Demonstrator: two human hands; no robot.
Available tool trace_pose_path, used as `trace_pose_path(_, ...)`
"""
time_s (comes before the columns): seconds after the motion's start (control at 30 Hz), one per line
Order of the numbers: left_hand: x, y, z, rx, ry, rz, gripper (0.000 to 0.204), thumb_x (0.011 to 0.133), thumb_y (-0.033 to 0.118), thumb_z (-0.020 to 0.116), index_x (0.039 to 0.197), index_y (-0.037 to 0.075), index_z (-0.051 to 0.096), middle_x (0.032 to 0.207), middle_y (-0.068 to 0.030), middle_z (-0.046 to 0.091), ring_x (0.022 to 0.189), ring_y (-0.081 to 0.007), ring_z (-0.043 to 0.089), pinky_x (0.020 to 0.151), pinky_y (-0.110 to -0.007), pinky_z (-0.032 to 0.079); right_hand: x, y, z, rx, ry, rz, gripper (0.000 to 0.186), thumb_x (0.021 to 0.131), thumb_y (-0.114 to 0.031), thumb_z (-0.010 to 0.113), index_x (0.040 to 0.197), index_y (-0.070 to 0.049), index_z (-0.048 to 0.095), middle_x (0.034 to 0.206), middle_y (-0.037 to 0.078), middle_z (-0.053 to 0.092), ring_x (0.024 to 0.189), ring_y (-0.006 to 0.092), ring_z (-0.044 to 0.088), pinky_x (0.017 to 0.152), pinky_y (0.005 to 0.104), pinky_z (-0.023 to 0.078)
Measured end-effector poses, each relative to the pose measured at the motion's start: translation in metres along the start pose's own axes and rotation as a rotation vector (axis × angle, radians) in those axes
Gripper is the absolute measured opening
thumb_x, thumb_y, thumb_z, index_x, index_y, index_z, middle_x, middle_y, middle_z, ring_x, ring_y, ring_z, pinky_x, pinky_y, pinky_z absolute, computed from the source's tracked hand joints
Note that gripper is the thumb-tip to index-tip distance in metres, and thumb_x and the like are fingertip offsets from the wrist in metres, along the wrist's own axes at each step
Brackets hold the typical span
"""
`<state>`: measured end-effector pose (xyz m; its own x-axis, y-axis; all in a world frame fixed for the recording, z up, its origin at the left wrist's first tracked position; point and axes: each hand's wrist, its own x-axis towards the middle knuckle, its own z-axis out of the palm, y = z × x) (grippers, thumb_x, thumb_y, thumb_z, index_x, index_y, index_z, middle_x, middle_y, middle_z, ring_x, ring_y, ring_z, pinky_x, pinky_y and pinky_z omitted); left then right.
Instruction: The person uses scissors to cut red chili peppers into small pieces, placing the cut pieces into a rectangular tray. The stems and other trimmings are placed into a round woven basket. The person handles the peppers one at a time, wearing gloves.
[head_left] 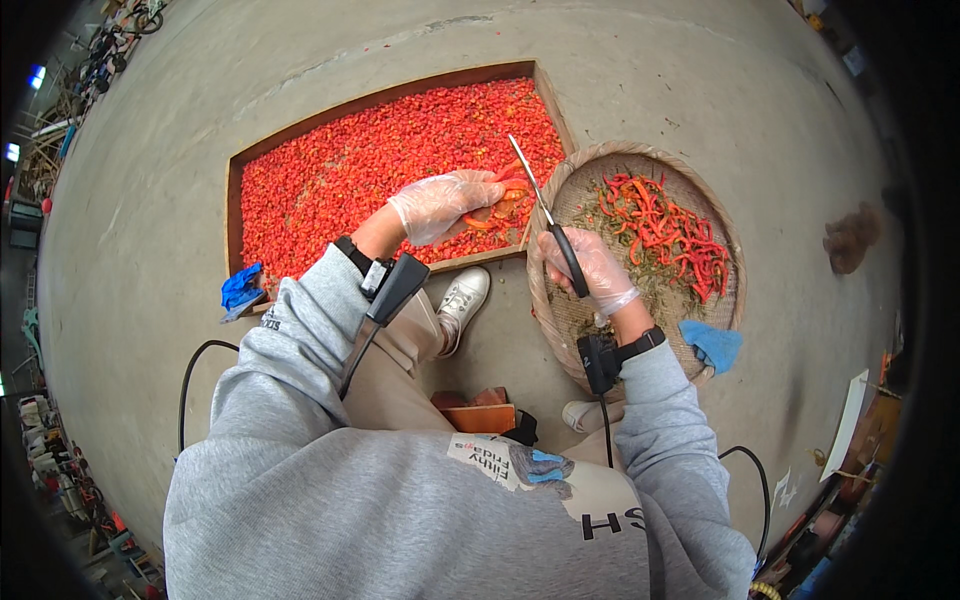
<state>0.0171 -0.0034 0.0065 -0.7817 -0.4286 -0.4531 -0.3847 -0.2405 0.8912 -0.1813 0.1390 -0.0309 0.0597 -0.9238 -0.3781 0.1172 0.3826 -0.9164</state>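
Observation:
My left hand (447, 205), in a clear plastic glove, is closed on several red chili peppers (512, 182) above the near right corner of a shallow wooden tray (400, 92). Chopped red chili pieces (370, 150) cover the tray's bottom. My right hand (592, 268), gloved the same way, grips black-handled scissors (566, 250). Their blades point up and to the left, just right of the held peppers; how far they are parted I cannot tell. Beside my right hand, a round woven basket (735, 245) bears whole red chilies (665, 230) and loose green stems (645, 270).
A blue cloth (712, 345) hangs over the basket's near right rim. Crumpled blue plastic (240, 288) lies at the tray's near left corner. A small brown wooden stool (480, 415) shows between my legs. A brown clump (852, 238) lies on the concrete floor to the right.

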Motion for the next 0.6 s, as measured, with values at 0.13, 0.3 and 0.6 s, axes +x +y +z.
trace_pose_path(0.13,-0.002,0.002,0.001,-0.052,0.008,0.037,0.032,0.095,0.042,0.049,0.095,0.011,0.055,0.066,0.0053,0.043,0.045,-0.0047,0.035,0.038,-0.020,0.027,0.003,0.008,-0.005,0.023,-0.024,0.011,0.033,0.088,-0.040,0.060,0.089,-0.008,0.058,0.067,-0.001,0.055,0.052,0.0041,0.048,0.044,0.0178,0.034)
trace_pose_path(0.3,-0.005,0.007,-0.004,-0.076,0.074,0.004,0.029,0.096,0.036,0.049,0.102,0.010,0.058,0.076,0.0023,0.053,0.054,-0.0050,0.042,0.040,-0.019,0.029,0.007,0.020,-0.012,-0.015,-0.104,-0.019,0.033,0.089,-0.038,0.059,0.100,-0.007,0.056,0.085,-0.001,0.055,0.071,0.0052,0.048,0.060,0.0191,0.039)
trace_pose_path(0.6,0.003,-0.006,-0.009,0.626,-0.007,0.649,0.026,0.093,0.021,0.055,0.110,0.002,0.058,0.076,-0.0090,0.053,0.066,-0.0233,0.054,0.059,-0.032,0.045,0.004,0.015,-0.007,-0.185,-0.191,-0.256,0.036,0.092,-0.041,0.056,0.098,-0.006,0.055,0.084,-0.002,0.050,0.074,0.0069,0.043,0.069,0.0201,0.038)
